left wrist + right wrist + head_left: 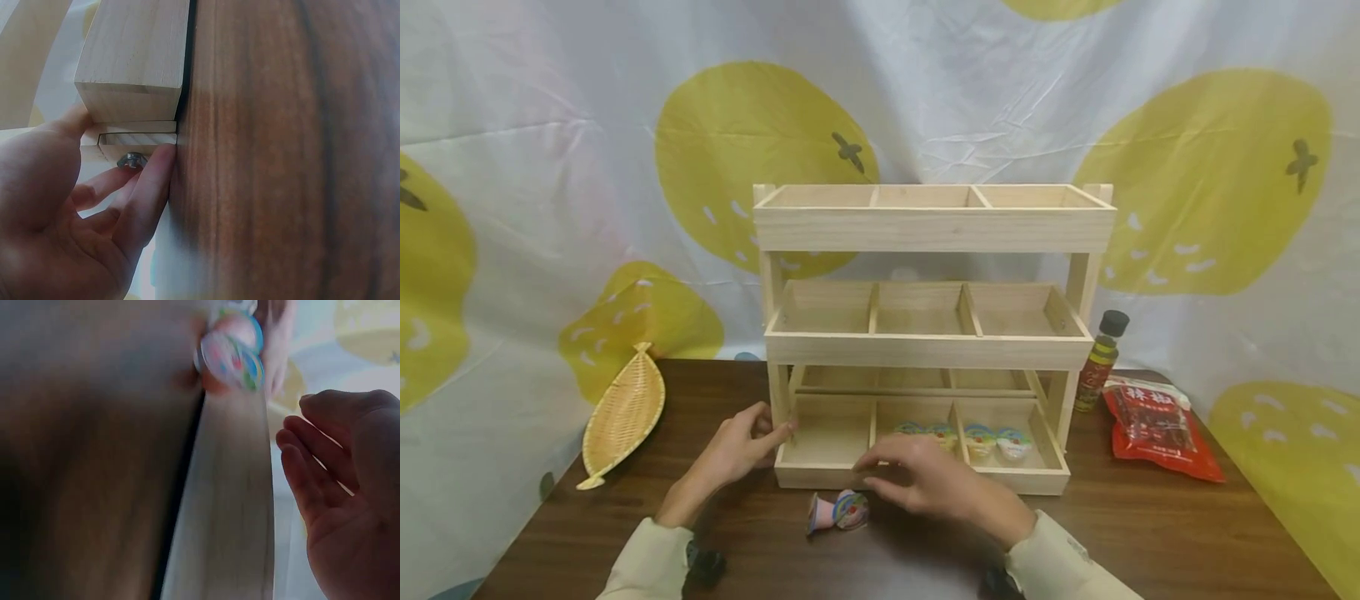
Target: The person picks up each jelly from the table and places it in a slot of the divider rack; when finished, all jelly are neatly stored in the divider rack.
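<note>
A three-tier wooden shelf rack (936,229) stands in the middle, each tier split into compartments. My left hand (737,446) grips the bottom tier's left side, its thumb at the tray edge and its fingers beside a metal bolt (131,160) in the left wrist view. My right hand (925,479) hovers with loosely bent fingers over the bottom tray's front edge, holding nothing. Two pink jelly cups (852,510) lie on the table before the tray, left of that hand. Yellow and white jelly cups (1013,444) sit in the bottom tier's middle and right compartments, partly hidden by the right hand.
On the left, a leaf-shaped woven basket (625,408) leans against the cloth backdrop (535,250). To the rack's right stand a dark-capped bottle (1099,358) and a red food packet (1161,425), on the dark wooden table (1150,533).
</note>
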`<action>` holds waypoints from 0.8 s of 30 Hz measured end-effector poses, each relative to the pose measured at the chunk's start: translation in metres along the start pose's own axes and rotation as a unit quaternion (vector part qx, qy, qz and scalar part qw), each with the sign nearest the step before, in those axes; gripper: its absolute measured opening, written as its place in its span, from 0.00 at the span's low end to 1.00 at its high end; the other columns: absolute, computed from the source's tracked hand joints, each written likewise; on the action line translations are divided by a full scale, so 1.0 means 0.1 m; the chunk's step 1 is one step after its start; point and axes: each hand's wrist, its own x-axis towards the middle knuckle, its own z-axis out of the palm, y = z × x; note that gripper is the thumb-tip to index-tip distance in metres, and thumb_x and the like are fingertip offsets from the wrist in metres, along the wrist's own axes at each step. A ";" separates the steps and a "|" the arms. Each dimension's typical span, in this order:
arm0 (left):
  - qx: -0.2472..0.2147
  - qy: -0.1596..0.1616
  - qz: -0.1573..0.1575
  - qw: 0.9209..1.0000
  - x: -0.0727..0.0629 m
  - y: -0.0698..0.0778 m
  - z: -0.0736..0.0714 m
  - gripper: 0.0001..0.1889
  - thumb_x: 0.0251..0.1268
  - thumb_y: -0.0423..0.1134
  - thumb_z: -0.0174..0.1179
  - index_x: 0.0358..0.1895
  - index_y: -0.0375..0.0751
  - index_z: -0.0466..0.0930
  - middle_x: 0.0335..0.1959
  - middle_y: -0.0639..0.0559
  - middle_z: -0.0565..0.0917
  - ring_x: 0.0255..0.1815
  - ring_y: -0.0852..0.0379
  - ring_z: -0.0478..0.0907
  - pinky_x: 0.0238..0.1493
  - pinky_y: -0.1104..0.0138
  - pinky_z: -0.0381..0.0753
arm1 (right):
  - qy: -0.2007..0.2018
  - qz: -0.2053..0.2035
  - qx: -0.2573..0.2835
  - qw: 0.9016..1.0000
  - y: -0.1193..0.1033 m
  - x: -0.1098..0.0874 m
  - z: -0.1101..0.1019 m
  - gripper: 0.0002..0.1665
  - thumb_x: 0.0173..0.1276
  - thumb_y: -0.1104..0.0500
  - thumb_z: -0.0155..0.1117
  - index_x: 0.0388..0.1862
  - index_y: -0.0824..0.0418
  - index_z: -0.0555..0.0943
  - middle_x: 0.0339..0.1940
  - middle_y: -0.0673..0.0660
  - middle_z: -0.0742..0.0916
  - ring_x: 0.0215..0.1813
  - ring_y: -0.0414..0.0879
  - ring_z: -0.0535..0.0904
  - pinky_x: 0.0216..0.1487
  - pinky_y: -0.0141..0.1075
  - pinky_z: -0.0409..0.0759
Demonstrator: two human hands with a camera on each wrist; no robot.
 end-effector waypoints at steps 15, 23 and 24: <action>0.026 0.001 -0.003 1.000 -0.04 0.01 -0.04 0.21 0.79 0.56 0.66 0.48 0.39 0.80 0.41 0.47 0.88 0.38 0.56 0.88 0.37 0.64 0.91 | -0.181 0.065 -0.012 0.981 -0.29 0.01 0.07 0.21 0.80 0.56 0.69 0.68 0.55 0.84 0.68 0.49 0.87 0.69 0.39 0.83 0.74 0.33 0.79; 0.063 0.007 0.009 0.998 0.00 0.01 -0.02 0.20 0.79 0.57 0.66 0.48 0.41 0.81 0.40 0.50 0.89 0.36 0.58 0.82 0.37 0.66 0.82 | -0.158 0.086 -0.013 0.984 -0.32 -0.02 0.13 0.10 0.77 0.55 0.73 0.54 0.52 0.87 0.51 0.45 0.86 0.48 0.30 0.80 0.51 0.18 0.78; 0.065 0.007 0.009 0.998 0.00 0.00 -0.02 0.20 0.79 0.57 0.66 0.47 0.41 0.81 0.40 0.50 0.90 0.37 0.58 0.82 0.37 0.65 0.82 | -0.155 0.087 -0.015 0.984 -0.31 -0.03 0.13 0.10 0.77 0.54 0.73 0.54 0.52 0.87 0.51 0.45 0.86 0.47 0.30 0.80 0.50 0.18 0.78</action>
